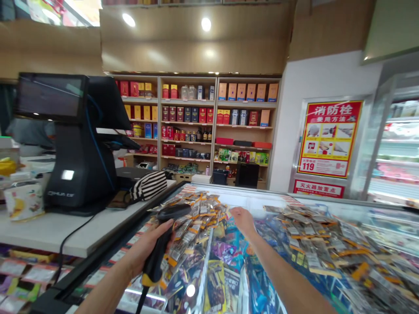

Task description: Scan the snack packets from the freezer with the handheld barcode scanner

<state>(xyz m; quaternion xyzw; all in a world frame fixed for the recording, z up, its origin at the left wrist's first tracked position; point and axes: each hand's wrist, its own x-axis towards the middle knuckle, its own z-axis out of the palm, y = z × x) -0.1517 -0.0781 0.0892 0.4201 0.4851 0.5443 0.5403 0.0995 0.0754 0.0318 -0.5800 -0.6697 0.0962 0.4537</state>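
My left hand [145,250] is wrapped round the grip of a black and yellow barcode scanner [163,237], its head pointing right over a glass-topped chest freezer [314,196]. Its cable hangs down from the handle. My right hand [242,219] reaches forward over the freezer lid, fingers curled down onto the glass among several small packets [196,222] lying on top. What, if anything, the fingers hold is hidden. Through the glass I see colourful frozen-food wrappers [225,253].
A white counter [49,231] to the left carries a black till with two screens [75,144] and a striped pouch [149,185]. Shelves of boxed goods [196,122] line the back wall. A red fire-hydrant poster [329,137] and a glass-door fridge [396,144] stand at right.
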